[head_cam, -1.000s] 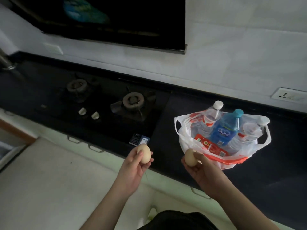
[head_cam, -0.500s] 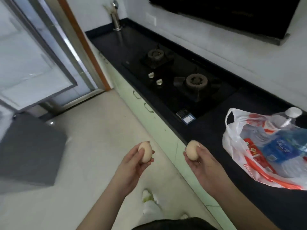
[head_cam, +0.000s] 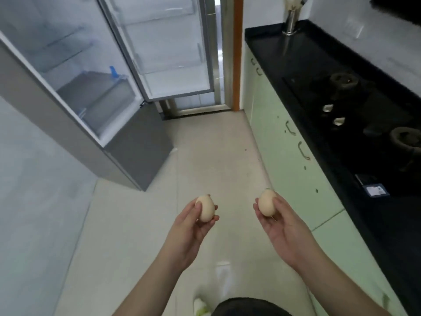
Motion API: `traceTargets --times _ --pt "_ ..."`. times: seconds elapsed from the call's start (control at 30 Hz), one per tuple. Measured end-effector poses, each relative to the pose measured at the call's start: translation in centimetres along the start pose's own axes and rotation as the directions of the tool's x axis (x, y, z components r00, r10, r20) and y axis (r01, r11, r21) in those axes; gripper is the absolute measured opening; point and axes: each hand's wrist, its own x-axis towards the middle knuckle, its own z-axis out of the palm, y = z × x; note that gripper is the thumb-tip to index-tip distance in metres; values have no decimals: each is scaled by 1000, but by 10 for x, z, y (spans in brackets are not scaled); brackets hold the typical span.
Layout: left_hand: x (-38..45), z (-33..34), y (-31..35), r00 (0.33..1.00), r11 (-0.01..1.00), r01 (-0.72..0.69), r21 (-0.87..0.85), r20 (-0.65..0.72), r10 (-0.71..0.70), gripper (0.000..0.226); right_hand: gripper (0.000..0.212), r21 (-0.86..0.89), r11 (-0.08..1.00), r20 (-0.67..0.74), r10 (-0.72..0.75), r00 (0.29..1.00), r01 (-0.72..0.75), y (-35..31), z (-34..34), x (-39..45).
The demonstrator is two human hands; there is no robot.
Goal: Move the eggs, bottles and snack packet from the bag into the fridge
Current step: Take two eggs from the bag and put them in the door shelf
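Observation:
My left hand (head_cam: 189, 233) holds a pale brown egg (head_cam: 205, 208) between thumb and fingertips, out over the floor. A second egg (head_cam: 266, 203) sits in the curled fingers of my right hand (head_cam: 282, 233), level with the first. The fridge (head_cam: 75, 87) stands ahead on the left with its door (head_cam: 166, 49) swung open, showing glass shelves and a drawer with nothing on them. The bag, bottles and snack packet are out of view.
A black countertop (head_cam: 341, 87) with a gas hob (head_cam: 364, 115) runs along the right above pale green cabinets (head_cam: 293, 160). A tap (head_cam: 290, 17) stands at its far end. Beige floor tiles (head_cam: 216, 156) stretch from me to the fridge.
The view has swung left from the counter and bag to the open fridge. Both hands still hold their eggs at the same height in front of me.

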Motion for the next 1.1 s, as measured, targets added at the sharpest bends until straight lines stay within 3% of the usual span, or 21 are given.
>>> traceTargets --times 0.27,0.5,0.8,1.1 --pt "-22 -134 62 979 984 -102 -146 -190 74 45 30 -172 973 98 170 980 -152 120 103 31" --pt "-19 -185 90 968 986 -126 -110 -230 99 45 29 -289 939 143 235 962 -187 157 151 53" --pt "53 -175 107 972 997 -56 -51 -230 43 50 27 -379 908 147 247 958 -176 138 163 118" --pt "166 -100 157 981 999 -34 25 -190 38 39 29 -341 922 170 255 952 -186 68 187 221"
